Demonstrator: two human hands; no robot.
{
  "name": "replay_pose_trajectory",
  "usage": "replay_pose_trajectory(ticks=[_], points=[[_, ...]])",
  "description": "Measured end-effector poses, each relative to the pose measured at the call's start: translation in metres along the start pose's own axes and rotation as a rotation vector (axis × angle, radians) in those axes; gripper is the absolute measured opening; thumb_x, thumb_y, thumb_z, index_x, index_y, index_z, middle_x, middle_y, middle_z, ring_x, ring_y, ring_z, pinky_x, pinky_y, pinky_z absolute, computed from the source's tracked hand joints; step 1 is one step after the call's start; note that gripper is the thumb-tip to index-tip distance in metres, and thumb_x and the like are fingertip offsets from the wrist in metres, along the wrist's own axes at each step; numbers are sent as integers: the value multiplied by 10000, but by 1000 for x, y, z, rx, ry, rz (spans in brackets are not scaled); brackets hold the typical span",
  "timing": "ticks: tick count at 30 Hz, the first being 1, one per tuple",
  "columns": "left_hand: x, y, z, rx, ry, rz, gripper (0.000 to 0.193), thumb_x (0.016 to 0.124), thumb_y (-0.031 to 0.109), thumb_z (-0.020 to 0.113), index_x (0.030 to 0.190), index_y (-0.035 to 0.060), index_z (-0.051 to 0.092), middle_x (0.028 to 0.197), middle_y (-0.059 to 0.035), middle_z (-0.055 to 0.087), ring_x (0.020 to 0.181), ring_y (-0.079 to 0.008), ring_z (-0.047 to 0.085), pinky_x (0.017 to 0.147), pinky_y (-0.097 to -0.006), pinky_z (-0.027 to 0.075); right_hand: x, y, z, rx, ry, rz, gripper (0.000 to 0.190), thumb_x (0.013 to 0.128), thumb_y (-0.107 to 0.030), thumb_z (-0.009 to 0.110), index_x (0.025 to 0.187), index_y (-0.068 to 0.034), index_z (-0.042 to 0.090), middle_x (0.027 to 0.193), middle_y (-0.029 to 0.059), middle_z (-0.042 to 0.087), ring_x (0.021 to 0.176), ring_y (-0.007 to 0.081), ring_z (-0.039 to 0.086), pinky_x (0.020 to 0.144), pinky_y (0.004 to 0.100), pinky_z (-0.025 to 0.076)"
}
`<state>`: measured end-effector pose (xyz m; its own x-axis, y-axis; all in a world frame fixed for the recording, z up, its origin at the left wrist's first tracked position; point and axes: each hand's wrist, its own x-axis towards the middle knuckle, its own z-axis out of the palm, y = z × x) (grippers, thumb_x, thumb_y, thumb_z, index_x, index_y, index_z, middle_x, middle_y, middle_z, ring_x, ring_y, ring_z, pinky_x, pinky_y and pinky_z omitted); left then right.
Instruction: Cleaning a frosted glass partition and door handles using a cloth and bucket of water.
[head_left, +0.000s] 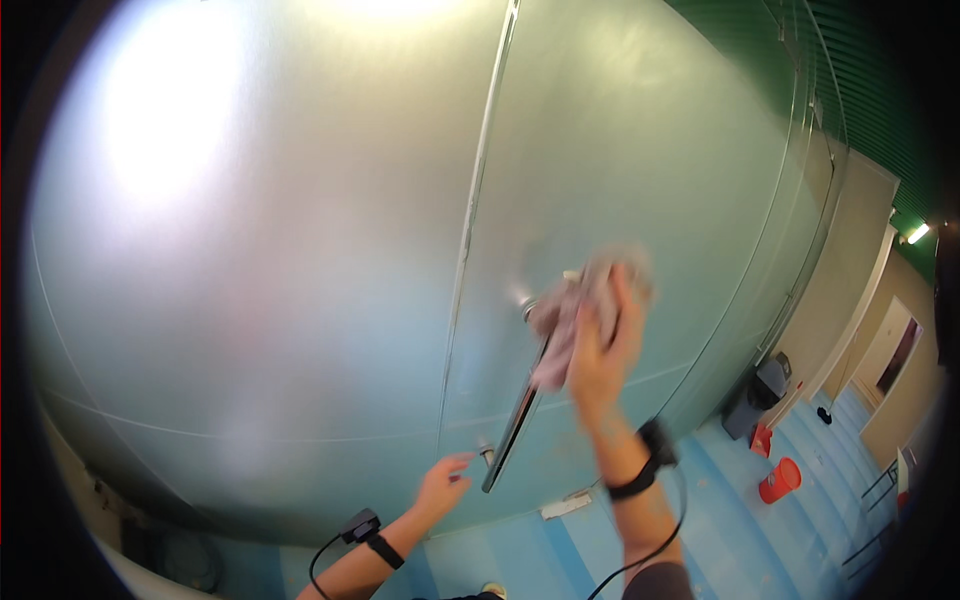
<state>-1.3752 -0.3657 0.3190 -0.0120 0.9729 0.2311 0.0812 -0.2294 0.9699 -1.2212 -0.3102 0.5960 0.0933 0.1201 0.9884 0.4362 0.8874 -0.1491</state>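
A frosted glass door (600, 187) with a long metal bar handle (514, 431) stands before me, beside a frosted glass panel (337, 300). My right hand (611, 337) presses a crumpled pinkish-grey cloth (559, 337) near the handle's upper mount, where the cloth hides the top of the bar; hand and cloth are blurred. My left hand (442, 487) is empty, its fingers bent and apart, close to the handle's lower mount (487, 455). Whether it touches the glass is not clear. Each wrist wears a black strap with a small cabled device.
A red bucket (780, 481), a red dustpan (760, 440) and a grey bin (756, 397) stand on the blue striped floor (720, 510) at right. Farther back are a mop (824, 415) and an open doorway (892, 352). A metal fitting (566, 505) lies at the door's foot.
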Motion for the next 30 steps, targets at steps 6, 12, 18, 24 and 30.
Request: replay_pose_trajectory(ticks=[6, 12, 18, 24, 30], points=[[63, 40, 67, 142, -153, 303, 703, 749, 81, 626, 1354, 35, 271, 1295, -151, 402, 1210, -265, 386, 1002, -357, 319, 247, 32, 56, -161, -5, -559, 465, 766, -221, 597, 1205, -96, 509, 1240, 190, 461, 1151, 382, 382, 988, 454, 287], [61, 28, 69, 16, -71, 238, 793, 712, 31, 635, 1368, -10, 191, 1326, -154, 363, 1232, -271, 360, 1028, -355, 280, 180, 38, 102, 50, -384, -667, 430, 726, -143, 631, 1147, -128, 549, 1239, 126, 482, 1177, 355, 398, 976, 464, 319], [61, 36, 72, 106, -119, 221, 830, 694, -20, 608, 1387, 7, 152, 1354, -163, 335, 1266, -273, 332, 1043, -348, 256, 100, 120, 25, 11, -652, -769, 372, 704, -42, 598, 1048, -183, 586, 1212, 57, 507, 1254, 309, 353, 1018, 499, 276], [59, 50, 66, 95, -145, 135, 865, 706, -50, 585, 1404, 32, 80, 1401, -157, 279, 1320, -274, 257, 1060, -347, 229, -2, 190, -44, -294, -824, -793, 371, 659, -82, 618, 1022, -153, 587, 1265, 39, 476, 1247, 323, 363, 984, 492, 329], [56, 46, 64, 141, -202, 196, 887, 709, -72, 558, 1408, 41, 23, 1433, -149, 215, 1330, -274, 232, 1078, -340, 188, -1, 169, -55, -311, -732, -629, 354, 669, -22, 592, 1004, -133, 607, 1246, 91, 478, 1207, 360, 377, 979, 453, 326]])
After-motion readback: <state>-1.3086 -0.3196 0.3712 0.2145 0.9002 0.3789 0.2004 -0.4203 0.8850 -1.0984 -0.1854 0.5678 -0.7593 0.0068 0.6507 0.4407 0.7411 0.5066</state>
